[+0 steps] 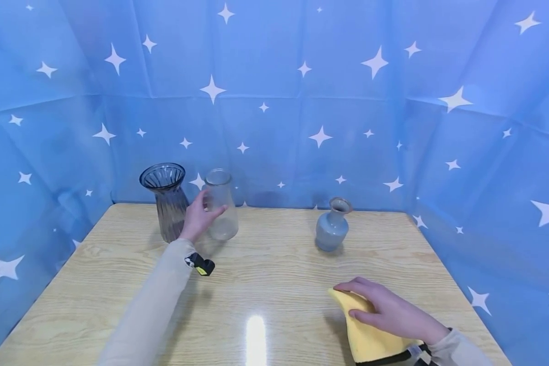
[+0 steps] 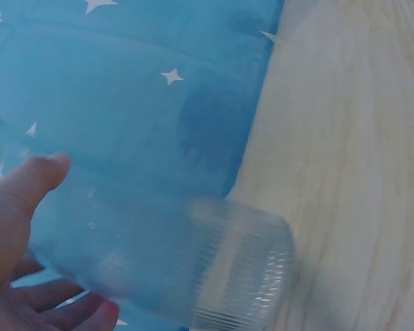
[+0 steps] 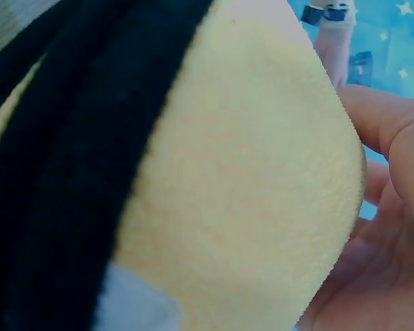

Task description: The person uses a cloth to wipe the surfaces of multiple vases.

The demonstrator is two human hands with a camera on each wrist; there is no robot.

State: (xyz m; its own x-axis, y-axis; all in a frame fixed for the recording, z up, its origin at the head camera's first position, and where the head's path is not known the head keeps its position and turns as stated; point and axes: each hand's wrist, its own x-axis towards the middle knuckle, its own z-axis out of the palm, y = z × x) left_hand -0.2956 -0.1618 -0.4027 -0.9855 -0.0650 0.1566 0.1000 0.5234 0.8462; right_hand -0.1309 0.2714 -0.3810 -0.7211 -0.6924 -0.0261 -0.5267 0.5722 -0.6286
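A clear glass vase (image 1: 224,223) stands at the back left of the table, with fine ribs near its base in the left wrist view. My left hand (image 1: 200,216) holds it around the middle, thumb across the front and fingers at the side. Just left of it is a dark, fluted glass vase (image 1: 171,211) with a flared rim, partly behind the hand. At the front right, my right hand (image 1: 389,310) grips a yellow cloth (image 1: 370,340) with black edging, the thumb on the near face and fingers behind its top edge.
A small blue-grey vase (image 1: 331,231) with a brownish rim stands at the back right of the wooden table (image 1: 274,274). Blue curtains (image 1: 274,117) with white stars enclose the table at the back and both sides.
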